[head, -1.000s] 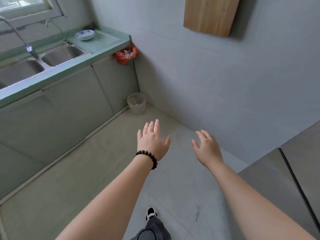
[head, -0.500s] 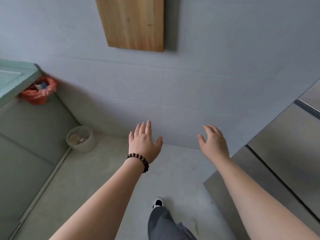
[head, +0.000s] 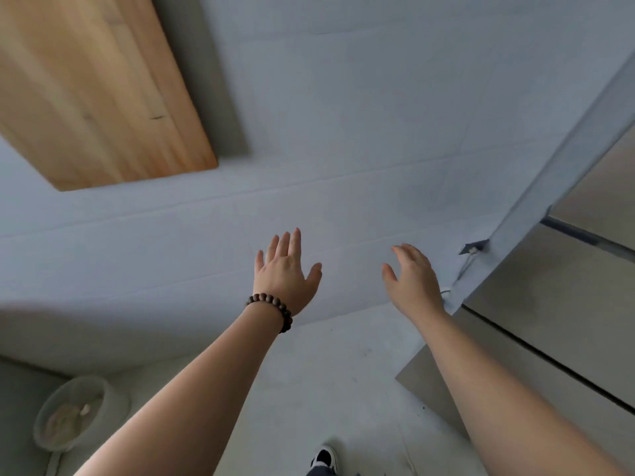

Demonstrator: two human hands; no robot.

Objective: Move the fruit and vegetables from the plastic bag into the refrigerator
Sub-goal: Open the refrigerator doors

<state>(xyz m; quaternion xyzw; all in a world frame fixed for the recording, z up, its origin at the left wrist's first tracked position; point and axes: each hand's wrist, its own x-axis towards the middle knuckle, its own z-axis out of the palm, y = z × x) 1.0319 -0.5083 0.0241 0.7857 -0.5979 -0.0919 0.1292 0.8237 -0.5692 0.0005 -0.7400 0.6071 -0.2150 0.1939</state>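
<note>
Both my hands, left hand (head: 285,273) and right hand (head: 414,280), hang spread and empty near the grey steel refrigerator (head: 549,321); no bag visible, so handling unknown.

View swung rightward: sink, green tabletop and red bag lost from sight past left edge. Wooden board (head: 92,87) shifted from upper right to upper left. Small bin (head: 74,415) moved from mid-frame to lower left corner. Refrigerator (head: 563,324) brought further into view at right, door seams now seen. Left hand (head: 285,274) and right hand (head: 414,281) carried across from over floor to in front of wall, nearer refrigerator.
</note>
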